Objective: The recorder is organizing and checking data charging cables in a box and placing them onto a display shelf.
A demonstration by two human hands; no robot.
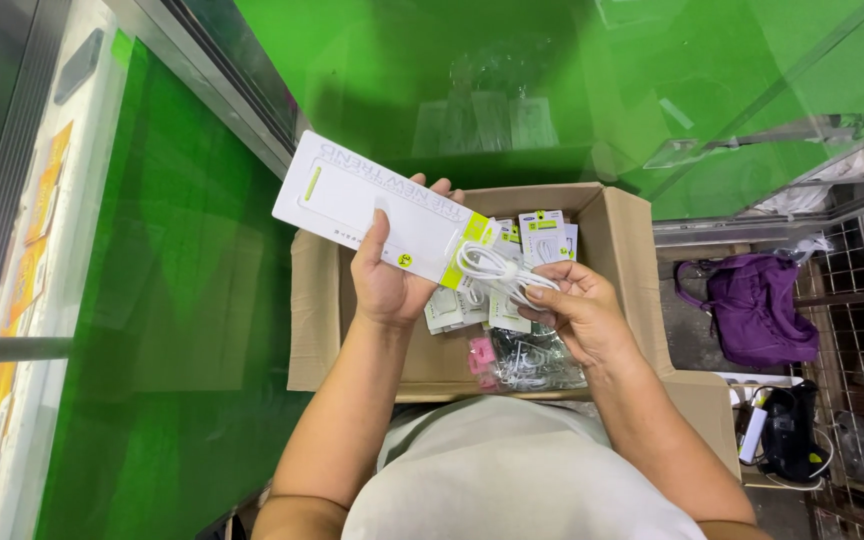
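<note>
My left hand (pixel 392 275) grips a long flat white package (pixel 372 205) with a lime green end, tilted up to the left above an open cardboard box (pixel 624 240). My right hand (pixel 577 310) holds a coiled white cable (pixel 497 268) right at the package's green end. Inside the box lie several small white and green packets (pixel 542 235) and some clear bagged items with a pink piece (pixel 522 362).
A green glass surface (pixel 182 300) runs along the left and behind the box. A purple bag (pixel 757 305) lies on the floor to the right, by a wire rack (pixel 852 290). Black and white gadgets (pixel 782 430) sit at lower right.
</note>
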